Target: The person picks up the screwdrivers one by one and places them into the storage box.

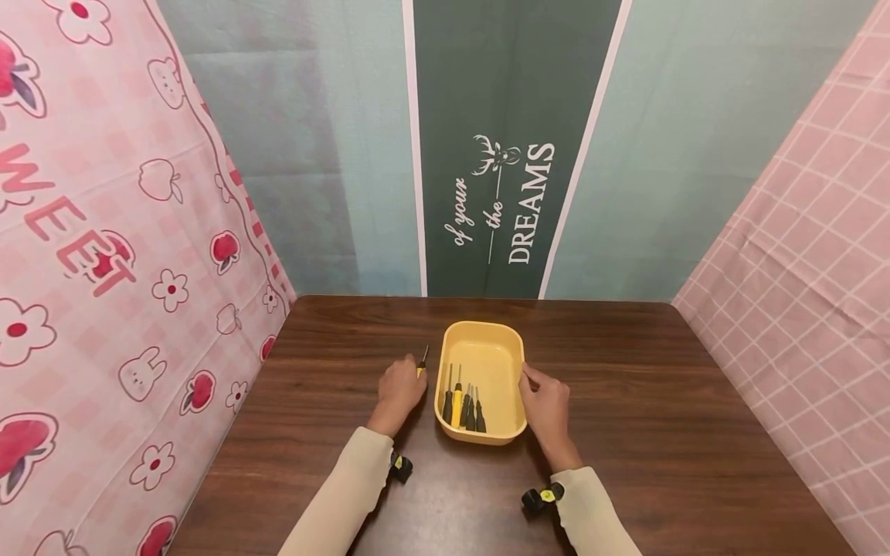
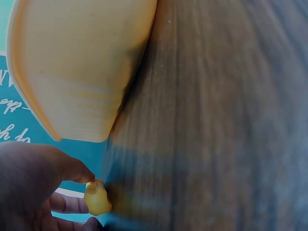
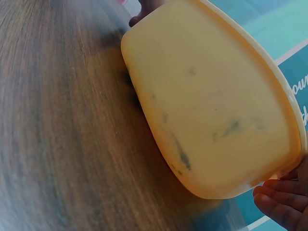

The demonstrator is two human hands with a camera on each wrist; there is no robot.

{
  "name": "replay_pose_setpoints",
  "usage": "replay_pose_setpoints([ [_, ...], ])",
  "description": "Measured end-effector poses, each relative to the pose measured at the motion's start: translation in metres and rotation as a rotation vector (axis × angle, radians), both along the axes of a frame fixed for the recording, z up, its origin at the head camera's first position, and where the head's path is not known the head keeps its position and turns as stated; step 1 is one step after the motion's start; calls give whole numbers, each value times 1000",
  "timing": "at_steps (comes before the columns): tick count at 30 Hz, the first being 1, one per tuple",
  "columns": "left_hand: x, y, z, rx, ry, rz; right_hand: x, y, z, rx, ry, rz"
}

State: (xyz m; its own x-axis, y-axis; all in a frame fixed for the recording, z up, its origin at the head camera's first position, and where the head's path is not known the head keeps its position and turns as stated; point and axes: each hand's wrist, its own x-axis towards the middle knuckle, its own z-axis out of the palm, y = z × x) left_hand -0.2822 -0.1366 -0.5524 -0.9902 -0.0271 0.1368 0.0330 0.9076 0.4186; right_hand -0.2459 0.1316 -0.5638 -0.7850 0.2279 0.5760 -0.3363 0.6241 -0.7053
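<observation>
A yellow plastic tray (image 1: 514, 351) sits on the dark wooden table (image 1: 660, 417) and holds several small screwdrivers (image 1: 464, 405) with black and yellow handles. My left hand (image 1: 402, 388) lies just left of the tray and grips one more small screwdriver (image 1: 422, 363), tip pointing away from me. The left wrist view shows its yellow handle (image 2: 96, 198) pinched between my fingertips beside the tray's wall (image 2: 77, 67). My right hand (image 1: 545, 400) holds the tray's right rim, thumb on the edge; its fingertips (image 3: 281, 199) show under the rim (image 3: 269, 82).
Cloth walls close in the table: pink printed fabric (image 1: 104, 232) on the left, pink checked fabric (image 1: 806, 255) on the right, a green banner (image 1: 507, 154) behind. Bare wood lies right of the tray and along the front edge.
</observation>
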Motion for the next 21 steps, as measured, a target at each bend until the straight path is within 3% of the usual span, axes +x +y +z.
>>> replay_pose_setpoints([
  [11, -5, 1, 1, -18, -26, -14, -2, 1, -1, -7, -8, 8],
  [21, -7, 1, 1, -41, -95, -25, -1, 2, -2, 1, 2, 3],
])
